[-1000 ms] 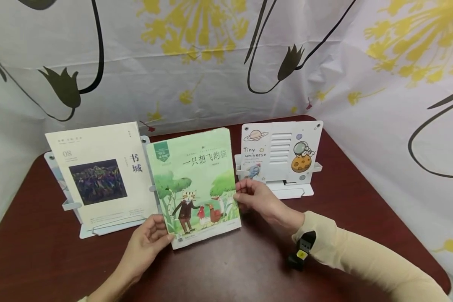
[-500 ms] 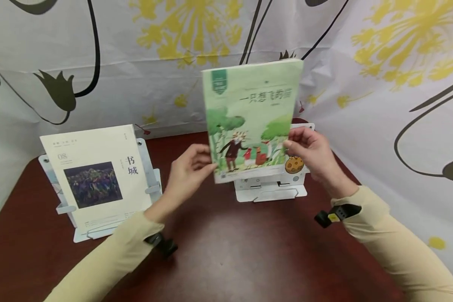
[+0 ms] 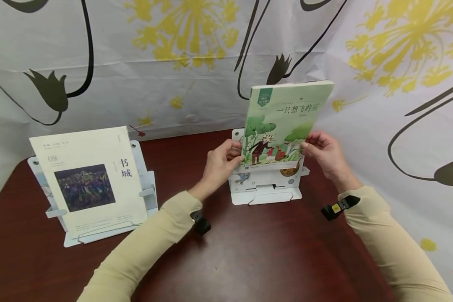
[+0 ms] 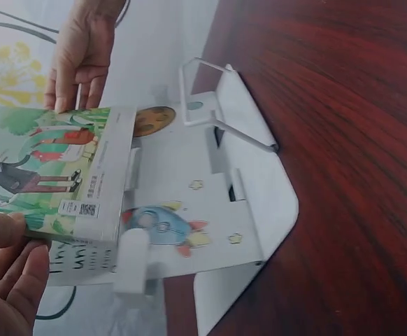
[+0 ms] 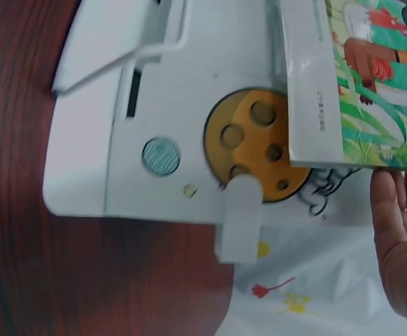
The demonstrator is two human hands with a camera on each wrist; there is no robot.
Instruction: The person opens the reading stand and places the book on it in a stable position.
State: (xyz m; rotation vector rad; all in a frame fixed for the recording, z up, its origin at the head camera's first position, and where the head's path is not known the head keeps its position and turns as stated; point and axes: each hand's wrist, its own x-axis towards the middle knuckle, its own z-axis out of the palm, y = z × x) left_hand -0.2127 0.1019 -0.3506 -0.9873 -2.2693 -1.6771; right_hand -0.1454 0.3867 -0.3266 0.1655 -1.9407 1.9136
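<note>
A green picture book [image 3: 283,126] with a cat and birds on its cover is held up before the white book stand [image 3: 264,186] at the right. My left hand [image 3: 222,163] pinches its lower left edge, thumb on the cover. The right hand [image 3: 324,155] grips the lower right edge the same way. In the left wrist view the book's bottom edge [image 4: 116,175] is above the stand's ledge [image 4: 249,133], apart from it. A side clip [image 5: 240,220] of the stand shows below the book in the right wrist view. The book hides the stand's upper part.
At the left, a second stand [image 3: 148,184] bears a cream book [image 3: 87,180] with a dark picture. Both stands rest on a dark red table [image 3: 226,251]. A white patterned cloth [image 3: 196,96] hangs behind the table and along its right side.
Both hands have carried the green book from beside the cream book, up and to the right, to the right stand. In the last half second it came lower and further right.
</note>
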